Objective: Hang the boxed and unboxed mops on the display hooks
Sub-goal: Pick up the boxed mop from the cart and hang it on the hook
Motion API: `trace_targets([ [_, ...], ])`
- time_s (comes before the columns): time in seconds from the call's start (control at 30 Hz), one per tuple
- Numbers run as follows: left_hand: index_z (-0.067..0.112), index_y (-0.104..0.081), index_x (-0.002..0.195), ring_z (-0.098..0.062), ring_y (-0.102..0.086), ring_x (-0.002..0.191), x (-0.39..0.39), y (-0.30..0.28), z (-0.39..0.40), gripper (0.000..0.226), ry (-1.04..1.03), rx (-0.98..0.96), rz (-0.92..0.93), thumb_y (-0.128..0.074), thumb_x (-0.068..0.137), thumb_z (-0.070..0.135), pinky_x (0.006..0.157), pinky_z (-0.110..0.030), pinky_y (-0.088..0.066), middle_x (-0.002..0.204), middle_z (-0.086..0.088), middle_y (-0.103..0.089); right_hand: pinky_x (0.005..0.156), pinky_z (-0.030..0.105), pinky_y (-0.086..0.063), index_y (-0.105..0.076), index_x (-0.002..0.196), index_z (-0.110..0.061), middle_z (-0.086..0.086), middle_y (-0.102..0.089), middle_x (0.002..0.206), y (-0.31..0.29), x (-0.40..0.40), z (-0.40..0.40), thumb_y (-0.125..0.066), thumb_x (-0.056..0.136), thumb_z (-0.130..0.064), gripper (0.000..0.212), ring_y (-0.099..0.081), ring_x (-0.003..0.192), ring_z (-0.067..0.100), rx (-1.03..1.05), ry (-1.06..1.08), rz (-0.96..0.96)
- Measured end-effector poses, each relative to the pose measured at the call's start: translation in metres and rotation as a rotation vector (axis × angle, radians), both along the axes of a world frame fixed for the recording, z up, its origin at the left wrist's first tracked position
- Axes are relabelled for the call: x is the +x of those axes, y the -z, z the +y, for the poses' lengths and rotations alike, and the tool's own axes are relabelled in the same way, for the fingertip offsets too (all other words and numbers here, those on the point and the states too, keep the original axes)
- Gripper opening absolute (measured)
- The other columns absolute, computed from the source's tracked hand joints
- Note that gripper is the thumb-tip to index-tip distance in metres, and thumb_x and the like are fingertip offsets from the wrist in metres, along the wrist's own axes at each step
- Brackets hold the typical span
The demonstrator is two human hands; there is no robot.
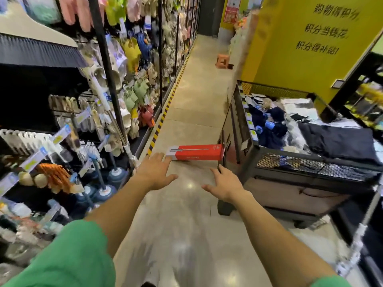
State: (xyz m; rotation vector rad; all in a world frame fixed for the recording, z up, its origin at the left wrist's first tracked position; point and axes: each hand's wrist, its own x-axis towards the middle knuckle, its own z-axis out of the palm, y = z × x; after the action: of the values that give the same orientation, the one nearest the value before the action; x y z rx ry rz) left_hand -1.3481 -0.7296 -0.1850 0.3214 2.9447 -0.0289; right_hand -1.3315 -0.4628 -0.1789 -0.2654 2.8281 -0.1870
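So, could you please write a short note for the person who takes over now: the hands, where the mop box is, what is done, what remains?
Left hand: open, fingers spread, fingertips at the near end of the red mop box; contact cannot be confirmed.
Right hand: open, holding nothing, reaching toward the same box.
The box lies flat on the aisle floor, its far end against the black bin cart.
Done: this box is not yet picked up or hung.
Left: grasp it with both hands, lift it, hang it on the display rack at the left.
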Motion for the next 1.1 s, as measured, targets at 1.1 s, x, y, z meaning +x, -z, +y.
trace_targets([
  [1.1, 0.024, -0.012, 0.165, -0.029, -0.021, 0.157, -0.440, 0.070, -0.099, 0.085, -0.073, -0.006, -0.261, -0.037, 0.100, 0.072, 0.124, -0.054, -0.022, 0.169, -0.008, -0.023, 0.118, 0.042, -0.033, -0.036, 0.154, -0.018, 0.011, -0.042, 0.157, 0.093, -0.479, -0.094, -0.053, 0.096, -0.063, 0.076, -0.039, 0.144, 0.033, -0.136, 0.045, -0.210],
])
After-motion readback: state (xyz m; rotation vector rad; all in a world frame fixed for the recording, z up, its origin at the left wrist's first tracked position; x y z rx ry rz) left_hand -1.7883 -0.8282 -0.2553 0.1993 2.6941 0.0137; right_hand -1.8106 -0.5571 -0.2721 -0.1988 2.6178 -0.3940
